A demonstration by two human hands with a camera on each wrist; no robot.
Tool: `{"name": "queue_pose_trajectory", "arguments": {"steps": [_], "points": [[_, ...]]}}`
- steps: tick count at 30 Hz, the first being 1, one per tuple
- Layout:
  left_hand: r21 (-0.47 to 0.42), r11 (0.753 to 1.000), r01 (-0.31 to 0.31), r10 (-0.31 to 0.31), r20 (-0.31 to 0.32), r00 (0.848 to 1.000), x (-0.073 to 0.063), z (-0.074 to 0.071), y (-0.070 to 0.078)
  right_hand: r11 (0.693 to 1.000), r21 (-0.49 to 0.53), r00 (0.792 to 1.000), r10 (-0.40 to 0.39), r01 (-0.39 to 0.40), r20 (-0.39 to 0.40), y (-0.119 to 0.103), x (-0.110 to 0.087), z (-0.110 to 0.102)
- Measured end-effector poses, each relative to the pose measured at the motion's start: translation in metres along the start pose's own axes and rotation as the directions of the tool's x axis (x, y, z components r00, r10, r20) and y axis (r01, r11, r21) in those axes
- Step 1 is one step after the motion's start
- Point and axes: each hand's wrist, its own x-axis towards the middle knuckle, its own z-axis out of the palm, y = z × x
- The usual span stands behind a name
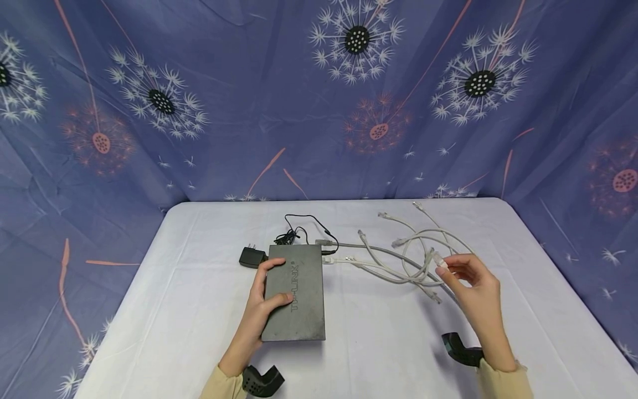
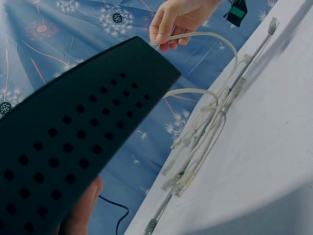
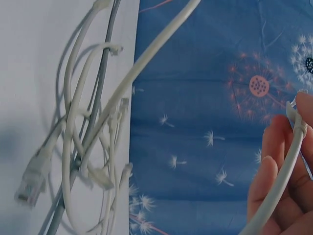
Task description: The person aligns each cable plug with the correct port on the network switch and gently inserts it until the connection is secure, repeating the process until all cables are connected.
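The right hand [image 1: 473,285] pinches a small clear-plastic plug [image 1: 438,259] on a pale, rubbery network cable between thumb and fingers, above the table's right half. The left hand [image 1: 256,310] grips a flat, dark-grey rectangular box [image 1: 309,282] marked TP-LINK by its left side, thumb on top. The box looks rigid, smooth and fairly light, best held by its edges; the cable should bend softly yet spring back, and the plug, probably brittle at its latch, is best taken by its body. Between and beyond the hands, a loose tangle of pale cables [image 1: 401,275] crosses a thicker grey cable [image 1: 386,250] and could snag. A black power adapter [image 1: 252,257] and thin black cord [image 1: 286,238] lie near the box's far end, on the white-covered table [image 1: 174,316].
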Motion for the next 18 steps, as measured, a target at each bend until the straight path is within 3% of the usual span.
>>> {"name": "queue_pose_trajectory", "arguments": {"steps": [11, 18], "points": [[0.006, 1.0, -0.006, 0.006, 0.002, 1.0, 0.0, 0.0, -0.001, 0.994, 0.103, 0.997, -0.03, 0.022, 0.076, -0.006, 0.0, 0.017], [0.007, 1.0, -0.003, 0.003, 0.003, 1.0, -0.001, 0.001, 0.0, 0.978, 0.206, 0.992, -0.003, -0.023, 0.123, -0.009, -0.001, 0.024]]}}
